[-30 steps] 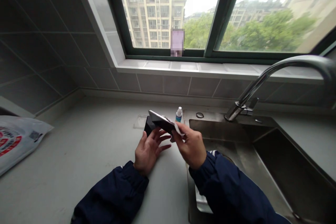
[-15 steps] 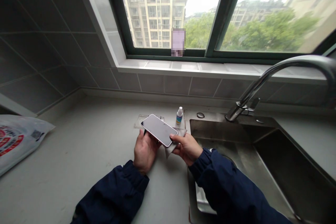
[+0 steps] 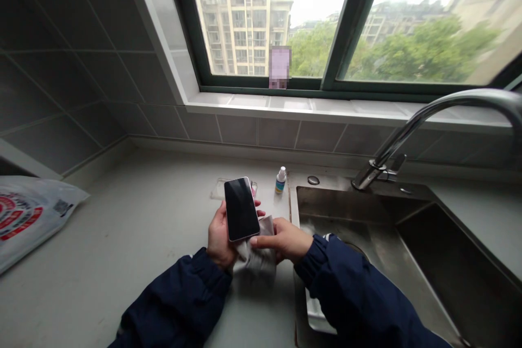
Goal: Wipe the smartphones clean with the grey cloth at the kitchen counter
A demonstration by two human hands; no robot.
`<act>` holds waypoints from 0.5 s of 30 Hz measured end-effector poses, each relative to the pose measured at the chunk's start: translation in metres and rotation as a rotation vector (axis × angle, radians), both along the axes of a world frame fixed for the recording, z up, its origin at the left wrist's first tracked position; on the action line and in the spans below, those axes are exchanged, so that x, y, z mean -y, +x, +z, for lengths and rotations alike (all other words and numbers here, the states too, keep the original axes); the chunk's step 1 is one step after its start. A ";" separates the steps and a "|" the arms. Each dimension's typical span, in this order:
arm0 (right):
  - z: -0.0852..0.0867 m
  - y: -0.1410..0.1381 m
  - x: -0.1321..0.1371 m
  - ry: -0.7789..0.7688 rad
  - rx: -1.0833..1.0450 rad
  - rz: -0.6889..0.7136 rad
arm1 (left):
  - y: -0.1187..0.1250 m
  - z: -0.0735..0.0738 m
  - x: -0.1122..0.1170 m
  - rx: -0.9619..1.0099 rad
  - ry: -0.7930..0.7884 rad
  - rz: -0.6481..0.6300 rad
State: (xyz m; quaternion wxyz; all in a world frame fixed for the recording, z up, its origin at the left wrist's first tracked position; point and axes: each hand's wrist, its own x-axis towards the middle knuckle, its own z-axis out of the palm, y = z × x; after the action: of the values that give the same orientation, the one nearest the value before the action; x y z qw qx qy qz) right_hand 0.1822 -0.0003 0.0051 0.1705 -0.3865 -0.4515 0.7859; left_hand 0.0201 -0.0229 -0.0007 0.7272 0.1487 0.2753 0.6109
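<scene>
A smartphone (image 3: 241,209) with a dark screen facing up lies in my left hand (image 3: 221,239), whose fingers wrap around its far side. My right hand (image 3: 287,240) grips a grey cloth (image 3: 258,261) by the phone's near end, thumb laid along the cloth close to the phone's lower edge. Part of the cloth hangs below the phone. Behind the phone a clear phone case (image 3: 219,189) rests on the counter, partly hidden. A small white spray bottle (image 3: 280,180) with a blue and yellow label stands upright to the right of it.
On the right is a steel sink (image 3: 294,212) with a curved chrome faucet (image 3: 408,125). A plastic bag (image 3: 36,212) with red print lies on the white counter (image 3: 134,228) at the left. A window with a tiled sill (image 3: 244,100) runs along the back.
The phone has turned from a slant to nearly upright in my left hand. My right hand has moved from the phone's right corner to its near end, with the cloth bunched lower.
</scene>
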 end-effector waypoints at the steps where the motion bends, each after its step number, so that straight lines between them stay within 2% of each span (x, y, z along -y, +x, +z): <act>1: 0.001 0.004 -0.003 0.038 0.026 0.064 | -0.001 0.001 0.000 -0.003 0.010 0.010; 4: 0.009 0.017 -0.012 0.130 0.020 0.147 | -0.002 0.000 -0.002 0.007 0.028 0.015; 6: 0.021 0.026 -0.017 0.162 -0.034 0.076 | -0.002 -0.003 -0.003 0.027 -0.002 0.014; 7: 0.028 0.030 -0.018 0.169 -0.056 0.008 | -0.001 -0.004 -0.003 0.036 -0.024 0.017; 9: 0.044 0.035 -0.017 0.223 -0.131 -0.211 | 0.000 -0.007 -0.002 0.035 -0.058 0.004; 11: 0.059 0.038 -0.013 0.352 -0.235 -0.404 | 0.003 -0.009 0.000 0.005 -0.043 -0.048; 12: 0.064 0.038 -0.009 0.445 -0.264 -0.446 | 0.005 -0.009 0.001 -0.015 -0.025 -0.086; 13: 0.069 0.037 -0.005 0.545 -0.267 -0.436 | 0.006 -0.009 0.002 -0.029 -0.008 -0.121; 15: 0.073 0.034 0.003 0.735 -0.213 -0.313 | 0.008 -0.010 0.004 -0.031 0.002 -0.166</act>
State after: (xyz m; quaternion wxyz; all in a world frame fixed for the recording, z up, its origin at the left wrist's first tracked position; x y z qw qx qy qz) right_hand 0.2157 -0.0035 0.0785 0.4604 -0.2805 -0.6177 0.5725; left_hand 0.0285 -0.0266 -0.0104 0.7708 0.1812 0.2725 0.5466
